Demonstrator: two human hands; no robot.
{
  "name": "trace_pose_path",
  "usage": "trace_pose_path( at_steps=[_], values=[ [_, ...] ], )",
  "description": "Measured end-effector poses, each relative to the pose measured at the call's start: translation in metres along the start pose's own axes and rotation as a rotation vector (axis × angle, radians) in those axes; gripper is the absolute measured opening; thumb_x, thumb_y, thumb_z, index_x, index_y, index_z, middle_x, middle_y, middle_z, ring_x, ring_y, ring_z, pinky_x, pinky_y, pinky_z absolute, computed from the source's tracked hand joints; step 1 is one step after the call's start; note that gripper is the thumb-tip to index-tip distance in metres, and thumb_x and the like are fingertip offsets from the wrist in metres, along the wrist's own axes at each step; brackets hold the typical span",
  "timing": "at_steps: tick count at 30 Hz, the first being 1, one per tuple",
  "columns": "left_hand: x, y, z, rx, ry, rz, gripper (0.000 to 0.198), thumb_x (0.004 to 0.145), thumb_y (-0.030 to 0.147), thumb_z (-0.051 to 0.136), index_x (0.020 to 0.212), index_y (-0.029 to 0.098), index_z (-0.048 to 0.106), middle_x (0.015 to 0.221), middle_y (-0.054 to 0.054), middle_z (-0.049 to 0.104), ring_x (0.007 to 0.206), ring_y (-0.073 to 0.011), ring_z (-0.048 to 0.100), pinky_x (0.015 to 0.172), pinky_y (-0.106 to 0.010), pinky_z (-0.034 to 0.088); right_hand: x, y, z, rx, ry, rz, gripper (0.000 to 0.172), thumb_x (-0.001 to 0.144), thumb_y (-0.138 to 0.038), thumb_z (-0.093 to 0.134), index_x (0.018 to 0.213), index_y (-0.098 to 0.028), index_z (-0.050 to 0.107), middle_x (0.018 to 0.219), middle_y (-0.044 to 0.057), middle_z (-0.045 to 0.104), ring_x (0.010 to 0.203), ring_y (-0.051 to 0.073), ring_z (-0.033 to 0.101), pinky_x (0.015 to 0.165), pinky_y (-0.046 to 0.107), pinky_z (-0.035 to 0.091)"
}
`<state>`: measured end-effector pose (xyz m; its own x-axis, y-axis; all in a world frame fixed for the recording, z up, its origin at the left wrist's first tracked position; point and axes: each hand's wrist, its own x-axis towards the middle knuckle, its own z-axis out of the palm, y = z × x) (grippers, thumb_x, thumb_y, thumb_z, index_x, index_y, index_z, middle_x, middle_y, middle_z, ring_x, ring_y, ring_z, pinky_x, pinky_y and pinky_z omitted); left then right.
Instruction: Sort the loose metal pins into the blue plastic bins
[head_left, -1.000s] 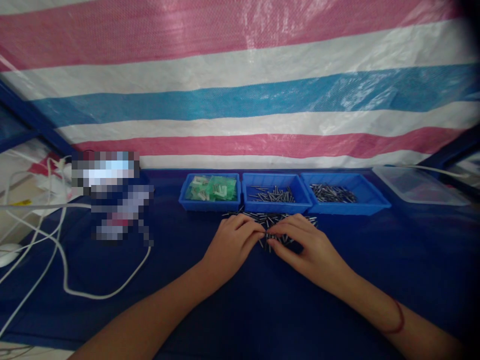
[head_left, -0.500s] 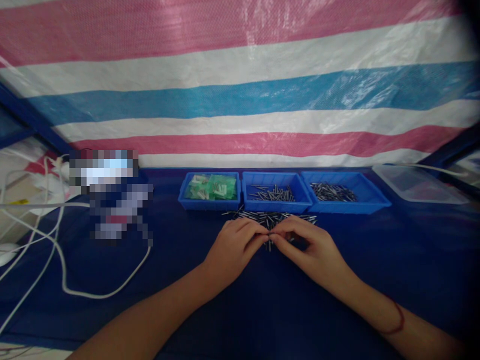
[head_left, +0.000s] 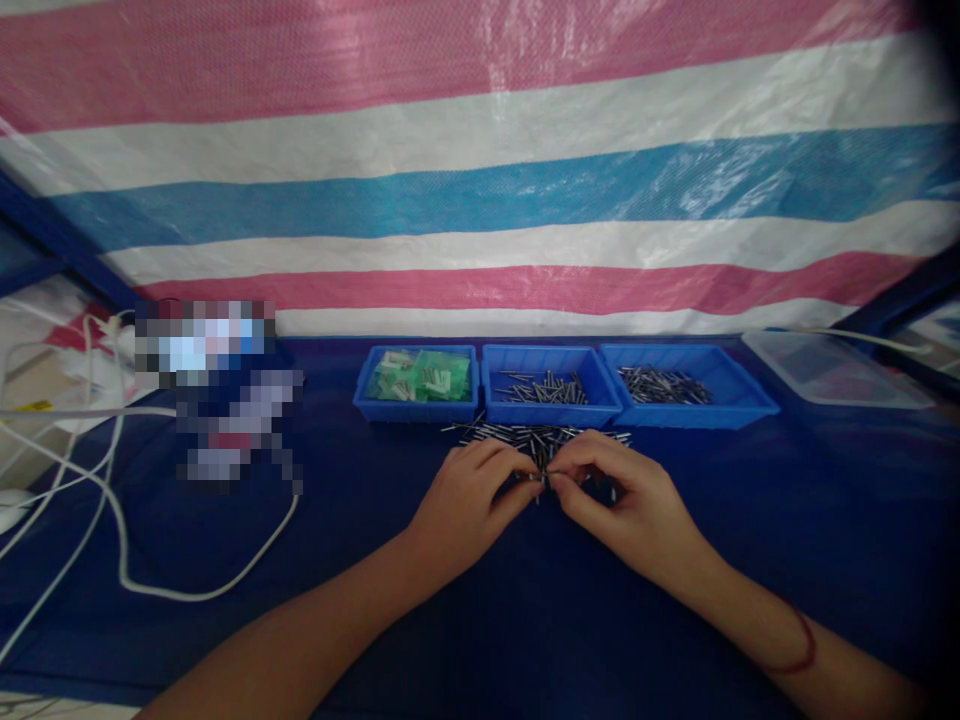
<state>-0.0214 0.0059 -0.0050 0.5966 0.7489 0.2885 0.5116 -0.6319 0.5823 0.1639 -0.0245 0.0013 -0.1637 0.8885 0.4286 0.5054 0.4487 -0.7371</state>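
My left hand (head_left: 469, 495) is closed in a pinch, its thumb and fingertips on a small thin metal rod (head_left: 545, 476). From the other side my right hand (head_left: 626, 495) pinches the same rod, so the fingertips almost meet. Most of the rod is hidden by the fingers, and its exact kind is too small to make out. Just behind and under both hands lies a loose pile of thin dark and silvery metal rods (head_left: 517, 434). A middle blue tray (head_left: 555, 412) and a right blue tray (head_left: 739, 395) behind the pile hold more such rods.
A left blue tray (head_left: 416, 411) holds green packets (head_left: 442, 375). At the back right lies a clear plastic lid (head_left: 832, 370). White cables (head_left: 195, 597) and blurred-out items (head_left: 247, 410) occupy the left side. A striped plastic sheet (head_left: 480, 200) hangs behind the table.
The fingertips of my two hands have drawn slightly apart, with more of the rod showing between them. The view has shifted very slightly; the trays have stayed put.
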Motion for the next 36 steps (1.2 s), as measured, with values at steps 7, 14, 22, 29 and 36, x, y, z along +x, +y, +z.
trace_pose_path(
  at_steps=[7,14,22,29,36],
  values=[
    [0.001,0.001,-0.004,-0.057,0.090,0.005,0.009,0.091,0.025,0.056,0.092,0.018,0.061,0.094,-0.003,0.065,0.092,-0.0164,0.060,0.081,-0.028,0.042,0.001,0.004,-0.001,0.005,-0.022,0.014,0.009,0.082,-0.015,0.055,0.075,-0.021,0.058,0.070,0.000,0.058,0.065,0.013,0.054,0.060,0.026,0.043],
    [-0.002,0.001,-0.007,-0.060,0.112,-0.022,0.016,0.090,0.031,0.056,0.100,0.019,0.059,0.096,-0.005,0.066,0.092,-0.0185,0.061,0.082,-0.031,0.045,0.003,0.008,-0.005,0.025,-0.099,-0.019,0.011,0.088,-0.021,0.053,0.079,-0.020,0.061,0.074,0.002,0.061,0.070,0.015,0.056,0.064,0.028,0.044],
    [-0.003,-0.004,-0.010,0.007,0.130,-0.015,0.018,0.089,0.022,0.055,0.107,0.019,0.058,0.092,-0.003,0.065,0.091,-0.0189,0.059,0.083,-0.034,0.044,0.018,0.040,-0.036,-0.177,0.256,0.155,0.020,0.087,-0.034,0.055,0.077,-0.020,0.065,0.075,0.002,0.065,0.067,0.016,0.057,0.062,0.029,0.043],
    [0.000,-0.004,-0.015,0.025,0.088,0.022,0.013,0.089,0.018,0.054,0.097,0.021,0.063,0.095,-0.003,0.066,0.093,-0.0186,0.059,0.082,-0.034,0.043,0.025,0.064,-0.072,-0.366,0.567,0.341,0.025,0.084,-0.038,0.056,0.080,-0.017,0.070,0.073,0.005,0.067,0.062,0.017,0.056,0.061,0.030,0.042],
    [0.002,-0.008,-0.022,0.092,0.024,0.032,0.014,0.090,0.019,0.052,0.095,0.022,0.065,0.097,-0.003,0.067,0.096,-0.0195,0.058,0.082,-0.036,0.042,0.019,0.078,-0.107,-0.862,0.572,0.361,0.034,0.085,-0.042,0.051,0.075,-0.015,0.070,0.068,0.009,0.064,0.062,0.021,0.054,0.061,0.033,0.036]
  ],
)
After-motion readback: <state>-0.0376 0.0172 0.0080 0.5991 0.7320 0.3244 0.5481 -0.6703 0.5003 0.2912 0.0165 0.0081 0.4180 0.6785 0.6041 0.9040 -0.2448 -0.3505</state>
